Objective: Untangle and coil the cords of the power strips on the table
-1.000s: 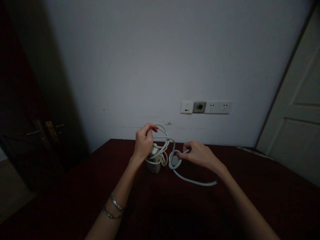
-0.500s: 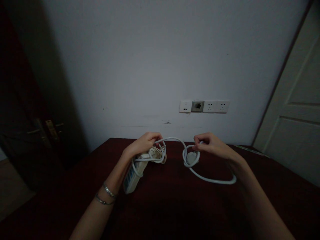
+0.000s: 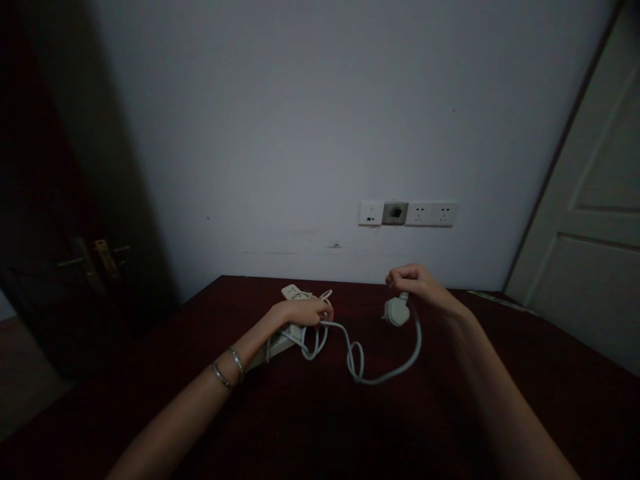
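My left hand (image 3: pixel 310 311) is closed on the white cable, over a white power strip (image 3: pixel 278 345) that lies slanted on the dark red table. Loops of the cable (image 3: pixel 313 353) wrap round the strip, and one end of the strip (image 3: pixel 290 291) shows beyond the hand. From the left hand the cable runs right through a small loose loop (image 3: pixel 355 360) and curves up to a white plug (image 3: pixel 399 311). The plug hangs just below my right hand (image 3: pixel 407 277), whose fingers are closed on the cable at the plug's neck.
The dark red table (image 3: pixel 320 427) reaches back to a pale wall. Wall sockets (image 3: pixel 420 213) sit in a row above its far edge. At the right stands a pale panelled door (image 3: pixel 600 267); at the left, a dark door with a brass handle (image 3: pixel 105 257).
The plug has come out of the cable loop round it and now hangs under my right hand. My left hand has moved lower, and the power strip lies flatter on the table.
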{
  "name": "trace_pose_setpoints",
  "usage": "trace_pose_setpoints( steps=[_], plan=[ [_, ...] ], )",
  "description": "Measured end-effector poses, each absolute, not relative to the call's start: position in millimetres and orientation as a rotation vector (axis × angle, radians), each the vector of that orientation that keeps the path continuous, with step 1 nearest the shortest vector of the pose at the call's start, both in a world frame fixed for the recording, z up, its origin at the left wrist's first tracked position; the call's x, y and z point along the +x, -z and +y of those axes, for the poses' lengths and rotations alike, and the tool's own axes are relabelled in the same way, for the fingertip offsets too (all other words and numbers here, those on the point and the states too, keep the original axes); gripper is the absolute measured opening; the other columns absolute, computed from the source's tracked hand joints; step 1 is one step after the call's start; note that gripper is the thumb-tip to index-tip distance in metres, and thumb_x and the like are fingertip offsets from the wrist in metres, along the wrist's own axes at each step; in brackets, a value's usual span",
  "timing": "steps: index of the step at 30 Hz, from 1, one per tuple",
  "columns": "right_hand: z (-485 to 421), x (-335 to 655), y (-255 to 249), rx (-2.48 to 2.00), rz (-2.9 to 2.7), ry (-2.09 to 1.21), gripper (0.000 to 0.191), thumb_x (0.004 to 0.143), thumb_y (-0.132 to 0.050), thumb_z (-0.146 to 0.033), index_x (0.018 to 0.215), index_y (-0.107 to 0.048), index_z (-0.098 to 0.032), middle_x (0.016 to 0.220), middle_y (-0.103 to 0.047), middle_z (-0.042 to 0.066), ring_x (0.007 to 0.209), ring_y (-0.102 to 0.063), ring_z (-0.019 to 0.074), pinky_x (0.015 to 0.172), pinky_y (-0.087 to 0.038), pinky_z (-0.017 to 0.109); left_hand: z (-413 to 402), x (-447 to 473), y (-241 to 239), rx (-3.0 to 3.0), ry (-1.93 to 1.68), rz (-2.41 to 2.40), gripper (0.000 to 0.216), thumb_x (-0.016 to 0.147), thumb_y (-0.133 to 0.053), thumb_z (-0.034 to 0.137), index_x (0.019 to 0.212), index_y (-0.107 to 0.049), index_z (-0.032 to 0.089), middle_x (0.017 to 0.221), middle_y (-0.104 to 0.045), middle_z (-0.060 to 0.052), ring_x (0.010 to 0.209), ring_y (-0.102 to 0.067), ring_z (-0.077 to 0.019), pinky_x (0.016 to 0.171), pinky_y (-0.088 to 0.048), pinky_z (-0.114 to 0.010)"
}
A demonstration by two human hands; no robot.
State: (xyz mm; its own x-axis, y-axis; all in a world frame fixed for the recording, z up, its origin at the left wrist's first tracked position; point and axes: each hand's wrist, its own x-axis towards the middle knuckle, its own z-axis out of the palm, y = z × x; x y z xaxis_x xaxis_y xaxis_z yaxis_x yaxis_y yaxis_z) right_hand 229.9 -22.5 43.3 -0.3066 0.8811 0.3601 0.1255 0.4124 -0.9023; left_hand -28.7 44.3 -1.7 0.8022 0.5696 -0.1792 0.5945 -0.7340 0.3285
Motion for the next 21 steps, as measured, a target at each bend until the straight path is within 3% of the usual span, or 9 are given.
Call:
trace_pose_setpoints(
  steps=[7,13,18,21],
  plan=[
    [-23,230,-45,-0.948,-1.387,-0.965,0.030,0.057,-0.062,-0.026,0.043,-0.038,-0.017,0.043,-0.036,-0.005,0.040,-0.028,0.0041,0.040,-0.017,0.020,47,-8,20,2.608,0.189,0.893,0.031,0.066,-0.040,0.004,0.083,-0.063,0.016,0.069,-0.060,-0.001,0.064,-0.053,-0.0131,0.058,-0.040,-0.022],
    [-28,245,-55,-1.062,-1.107,-0.901,0.020,0.056,-0.067,-0.029,0.059,-0.053,-0.015,0.042,-0.033,-0.007,0.036,-0.026,0.0031,0.035,-0.018,0.018,46,4,35,2.642,0.163,0.952,0.032,0.076,-0.037,0.010,0.098,-0.060,0.016,0.085,-0.064,-0.004,0.072,-0.057,-0.0136,0.065,-0.043,-0.022],
    [-37,254,-65,-0.935,-1.062,-0.948,0.036,0.064,-0.070,-0.032,0.056,-0.038,-0.019,0.044,-0.017,-0.011,0.036,-0.015,0.0012,0.032,-0.012,0.015,42,6,36,2.774,0.051,1.004,0.041,0.083,-0.042,0.031,0.120,-0.047,0.014,0.111,-0.058,-0.013,0.093,-0.058,-0.0225,0.080,-0.043,-0.032],
    [-43,256,-71,-0.898,-1.046,-0.980,0.037,0.067,-0.069,-0.034,0.058,-0.036,-0.019,0.047,-0.018,-0.011,0.037,-0.015,0.0017,0.030,-0.011,0.014,39,6,30,2.883,0.096,1.058,0.049,0.080,-0.049,0.046,0.117,-0.051,0.014,0.112,-0.058,-0.014,0.095,-0.059,-0.0246,0.079,-0.044,-0.033]
  ],
)
